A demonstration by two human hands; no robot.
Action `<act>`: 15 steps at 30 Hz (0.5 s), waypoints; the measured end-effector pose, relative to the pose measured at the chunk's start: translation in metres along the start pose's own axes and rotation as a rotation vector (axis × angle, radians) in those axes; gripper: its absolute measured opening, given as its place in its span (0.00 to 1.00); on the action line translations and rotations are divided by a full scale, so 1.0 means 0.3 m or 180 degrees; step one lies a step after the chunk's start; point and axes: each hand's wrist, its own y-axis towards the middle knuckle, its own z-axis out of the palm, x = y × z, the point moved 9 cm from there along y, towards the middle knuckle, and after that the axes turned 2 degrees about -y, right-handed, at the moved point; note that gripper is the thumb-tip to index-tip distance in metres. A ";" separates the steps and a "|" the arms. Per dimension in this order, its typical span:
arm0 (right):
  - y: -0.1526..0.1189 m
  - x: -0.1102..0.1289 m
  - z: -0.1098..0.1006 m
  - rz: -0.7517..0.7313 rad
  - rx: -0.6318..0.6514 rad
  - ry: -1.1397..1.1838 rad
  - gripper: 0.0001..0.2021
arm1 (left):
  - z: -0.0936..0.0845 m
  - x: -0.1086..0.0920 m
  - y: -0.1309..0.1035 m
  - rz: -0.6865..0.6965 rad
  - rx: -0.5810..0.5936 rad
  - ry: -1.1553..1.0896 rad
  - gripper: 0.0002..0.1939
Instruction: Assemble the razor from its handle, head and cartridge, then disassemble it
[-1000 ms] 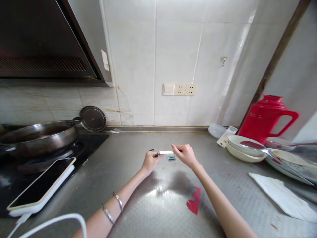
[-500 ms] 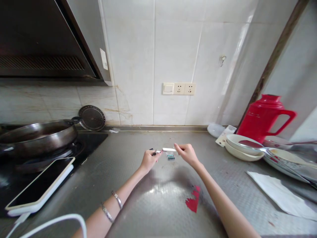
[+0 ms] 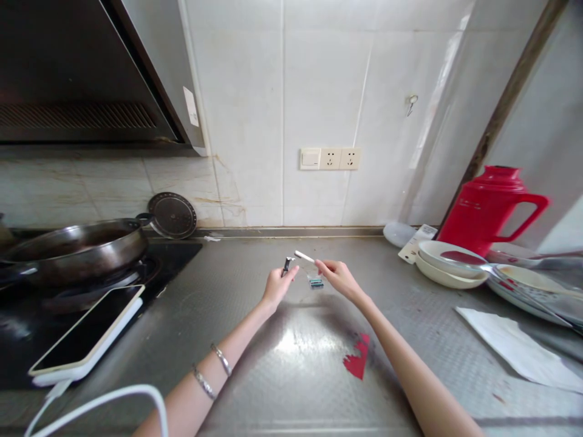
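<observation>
My left hand point(image 3: 276, 287) is closed on a small black-and-silver razor point(image 3: 286, 264), its T-shaped head pointing up. Between the fingers of my right hand point(image 3: 340, 277) is a slim white stick point(image 3: 304, 257); its tip slants up to the left, just above the razor and apart from it. I cannot make out what kind of stick it is. Below and between both hands, teal-and-dark razor cartridges point(image 3: 316, 283) lie on the metal counter point(image 3: 255, 376).
A torn red scrap point(image 3: 357, 359) lies nearer me. At left are a steel pan point(image 3: 77, 249) on the hob and a phone point(image 3: 88, 331) with a white cable point(image 3: 113, 394). At right stand stacked bowls point(image 3: 444, 273), a red thermos point(image 3: 487, 209) and a white paper sheet point(image 3: 514, 349).
The razor has turned from lying nearly flat to upright. The white stick has tilted, its left tip rising, and has moved slightly away from the left hand. The view has shifted a little.
</observation>
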 end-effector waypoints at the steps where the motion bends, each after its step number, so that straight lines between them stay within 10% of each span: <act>1: -0.001 0.017 0.011 -0.0067 0.0016 0.0059 0.27 | 0.016 0.022 -0.005 -0.0245 0.0087 -0.0239 0.21; 15: -0.002 -0.011 0.010 -0.0118 -0.0119 0.0062 0.27 | 0.103 0.038 -0.061 -0.0778 0.0440 -0.1420 0.20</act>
